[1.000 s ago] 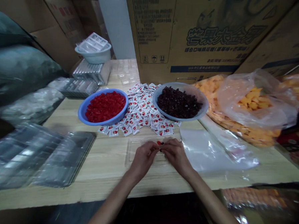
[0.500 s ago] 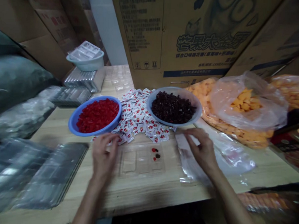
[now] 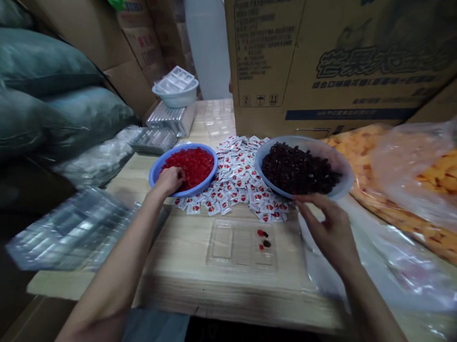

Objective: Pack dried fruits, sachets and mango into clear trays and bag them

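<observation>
My left hand (image 3: 169, 180) reaches into the blue bowl (image 3: 157, 171) of red candied pieces (image 3: 192, 164), fingers curled into the pile. My right hand (image 3: 327, 227) hovers just in front of the grey bowl (image 3: 343, 173) of dark dried fruit (image 3: 297, 169), fingers apart and bent, with nothing visible in them. Between my arms a clear compartment tray (image 3: 243, 243) lies on the wooden table (image 3: 185, 271). Its right cell holds a few red and dark pieces (image 3: 263, 239).
Small red-and-white sachets (image 3: 235, 184) are heaped between the bowls. Stacks of clear trays (image 3: 76, 229) lie at the left, clear plastic bags (image 3: 395, 271) at the right. A bag of orange pieces (image 3: 423, 186) sits far right. Cardboard boxes (image 3: 334, 59) stand behind.
My hands have parted from the clear tray: the left went forward into the red bowl, the right moved up to the dark fruit bowl. The camera has swung left.
</observation>
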### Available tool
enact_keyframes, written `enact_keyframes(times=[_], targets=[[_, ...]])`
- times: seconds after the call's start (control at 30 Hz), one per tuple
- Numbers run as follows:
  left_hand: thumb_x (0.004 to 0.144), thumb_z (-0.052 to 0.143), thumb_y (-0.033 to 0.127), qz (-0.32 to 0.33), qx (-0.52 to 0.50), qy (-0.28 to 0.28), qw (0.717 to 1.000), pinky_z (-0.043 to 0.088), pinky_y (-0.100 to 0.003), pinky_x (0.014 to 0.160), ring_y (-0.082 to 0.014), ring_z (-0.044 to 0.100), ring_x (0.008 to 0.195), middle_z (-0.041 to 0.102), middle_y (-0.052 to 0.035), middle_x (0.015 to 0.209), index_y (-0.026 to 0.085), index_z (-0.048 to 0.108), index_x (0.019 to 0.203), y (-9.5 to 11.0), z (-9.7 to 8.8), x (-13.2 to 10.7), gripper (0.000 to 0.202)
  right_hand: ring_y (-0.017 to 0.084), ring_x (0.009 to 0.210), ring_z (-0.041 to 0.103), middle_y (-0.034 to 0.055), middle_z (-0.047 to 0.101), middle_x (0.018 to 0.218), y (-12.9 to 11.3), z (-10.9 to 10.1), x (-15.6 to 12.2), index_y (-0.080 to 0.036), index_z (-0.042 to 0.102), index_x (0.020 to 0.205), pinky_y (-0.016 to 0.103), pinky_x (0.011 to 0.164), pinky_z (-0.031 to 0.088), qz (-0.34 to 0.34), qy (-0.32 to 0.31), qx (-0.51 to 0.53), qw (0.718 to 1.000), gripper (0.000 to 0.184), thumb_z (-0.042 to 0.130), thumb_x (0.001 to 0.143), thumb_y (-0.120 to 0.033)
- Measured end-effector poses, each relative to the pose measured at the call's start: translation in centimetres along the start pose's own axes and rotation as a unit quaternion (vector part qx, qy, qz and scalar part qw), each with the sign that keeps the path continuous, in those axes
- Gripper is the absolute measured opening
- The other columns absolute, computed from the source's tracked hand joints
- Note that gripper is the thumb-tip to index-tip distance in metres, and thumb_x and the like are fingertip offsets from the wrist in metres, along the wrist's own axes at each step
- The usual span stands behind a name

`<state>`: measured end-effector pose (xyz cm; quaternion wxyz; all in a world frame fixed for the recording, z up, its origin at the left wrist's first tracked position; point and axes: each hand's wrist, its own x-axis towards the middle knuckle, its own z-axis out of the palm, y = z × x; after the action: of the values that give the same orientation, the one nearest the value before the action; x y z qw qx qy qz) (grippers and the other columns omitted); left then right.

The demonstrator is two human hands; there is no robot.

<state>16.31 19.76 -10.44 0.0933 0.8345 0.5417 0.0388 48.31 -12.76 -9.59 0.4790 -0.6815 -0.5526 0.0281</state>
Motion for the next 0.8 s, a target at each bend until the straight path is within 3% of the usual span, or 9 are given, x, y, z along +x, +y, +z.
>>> enact_keyframes(times=[0.07,0.13,0.27,0.4,0.53,0.57,0.63,0.7,0.8], targets=[[0.079,0.064,0.022,0.004,-0.021,0.026,0.999,0.046,-0.031,0.080,-0.0227,0.063,0.080,0.068,-0.0029,0.079,0.022,0.063,0.079,-0.3,0.4,-0.2,0.001,0.025,0.099,0.065,0.0070,0.072,0.103,-2.5,0.3,-4.5,-0.027,0.069,0.106,0.043,0.089,0.049,-0.007,-0.020,0.008,1.000,0.015,0.057,0.096,-0.026],[0.079,0.066,0.024,0.020,-0.031,0.032,0.999,0.046,-0.030,0.078,-0.0217,0.062,0.078,0.069,-0.0038,0.082,0.021,0.065,0.087,-0.4,0.8,-0.2,0.008,0.025,0.102,0.064,0.0068,0.071,0.103,-4.3,1.3,-8.9,-0.027,0.066,0.109,0.043,0.090,0.049,-0.037,-0.089,0.009,0.995,0.018,0.055,0.097,-0.020],[0.081,0.064,0.022,0.056,-0.020,0.017,0.998,0.044,-0.029,0.079,-0.0190,0.058,0.076,0.067,-0.0028,0.080,0.018,0.065,0.084,-0.3,0.8,0.6,0.005,0.026,0.110,0.061,0.0081,0.068,0.117,-5.5,3.5,-15.1,-0.026,0.064,0.118,0.047,0.095,0.048,-0.053,-0.192,-0.023,0.980,0.028,0.052,0.096,-0.012],[0.082,0.061,0.021,0.045,-0.063,0.089,0.993,0.043,-0.029,0.081,-0.0184,0.057,0.078,0.066,-0.0027,0.081,0.018,0.063,0.081,0.2,-0.4,-0.3,0.004,0.026,0.114,0.060,0.0073,0.066,0.122,-5.3,3.9,-17.0,-0.028,0.062,0.123,0.050,0.098,0.047,-0.041,-0.208,-0.043,0.976,0.036,0.051,0.095,-0.009],[0.087,0.059,0.030,0.078,-0.224,0.201,0.951,0.046,-0.027,0.076,-0.0162,0.057,0.076,0.066,-0.0017,0.085,0.018,0.065,0.089,4.5,-1.2,-6.4,0.013,0.025,0.112,0.060,0.0056,0.068,0.117,-5.6,3.1,-17.2,-0.027,0.063,0.120,0.048,0.099,0.047,-0.038,-0.194,-0.025,0.980,0.033,0.052,0.095,-0.009],[0.088,0.059,0.032,0.109,-0.268,0.191,0.938,0.047,-0.027,0.074,-0.0160,0.058,0.075,0.067,-0.0017,0.086,0.019,0.065,0.091,6.4,-1.0,-8.7,0.015,0.025,0.112,0.060,0.0054,0.068,0.117,-5.7,2.9,-17.2,-0.027,0.063,0.120,0.048,0.099,0.047,-0.038,-0.189,-0.021,0.981,0.033,0.052,0.095,-0.009],[0.091,0.057,0.029,0.199,-0.342,0.086,0.914,0.049,-0.028,0.076,-0.0166,0.063,0.081,0.069,-0.0030,0.092,0.021,0.067,0.098,10.8,0.5,-13.6,0.015,0.024,0.113,0.059,0.0058,0.068,0.117,-5.5,2.6,-17.1,-0.026,0.063,0.119,0.047,0.098,0.047,-0.035,-0.170,-0.018,0.985,0.032,0.052,0.095,-0.009],[0.093,0.055,0.025,0.267,-0.344,-0.019,0.900,0.049,-0.027,0.074,-0.0165,0.063,0.082,0.069,-0.0042,0.091,0.022,0.069,0.095,15.0,2.9,-17.8,0.014,0.025,0.112,0.059,0.0063,0.067,0.116,-5.0,2.3,-16.9,-0.026,0.064,0.117,0.047,0.097,0.046,-0.023,-0.141,-0.025,0.989,0.029,0.052,0.096,-0.010],[0.095,0.053,0.020,0.321,-0.325,-0.082,0.886,0.051,-0.029,0.078,-0.0173,0.064,0.085,0.068,-0.0064,0.091,0.020,0.068,0.088,18.8,6.8,-21.2,0.017,0.025,0.111,0.058,0.0069,0.067,0.114,-4.0,2.2,-16.2,-0.025,0.065,0.114,0.047,0.095,0.046,0.007,-0.103,-0.038,0.994,0.024,0.051,0.097,-0.014]])
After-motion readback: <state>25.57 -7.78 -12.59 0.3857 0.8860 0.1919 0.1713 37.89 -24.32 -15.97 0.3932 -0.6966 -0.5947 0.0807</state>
